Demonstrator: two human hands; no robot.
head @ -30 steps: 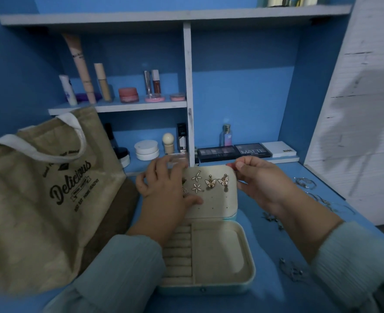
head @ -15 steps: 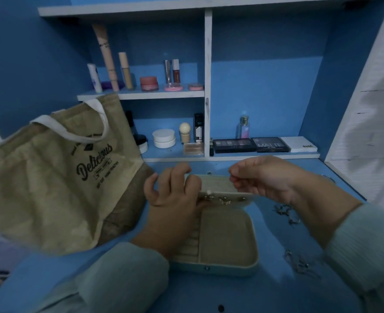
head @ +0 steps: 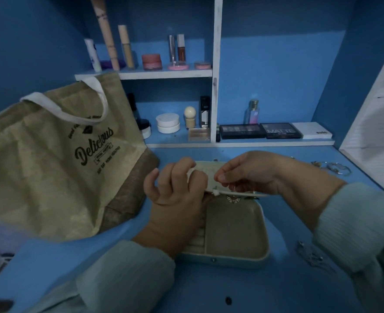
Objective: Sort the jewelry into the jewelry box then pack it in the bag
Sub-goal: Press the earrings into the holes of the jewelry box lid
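A pale jewelry box lies open on the blue desk, its cream tray showing ring rolls on the left and an empty compartment on the right. Its cream earring panel is tipped forward, almost flat over the tray's back. A gold butterfly earring hangs under its front edge. My left hand grips the panel's left edge with curled fingers. My right hand pinches the panel from the right. The beige "Delicious" tote bag slumps on the desk to the left.
Loose hoops and rings lie at the desk's right back, and more silver pieces at the right front. Shelves behind hold makeup palettes, jars and tubes. A white board leans at the far right.
The earring panel has swung from upright down toward the tray, with both hands following it. The view has shifted so the bag and the shelves sit further right.
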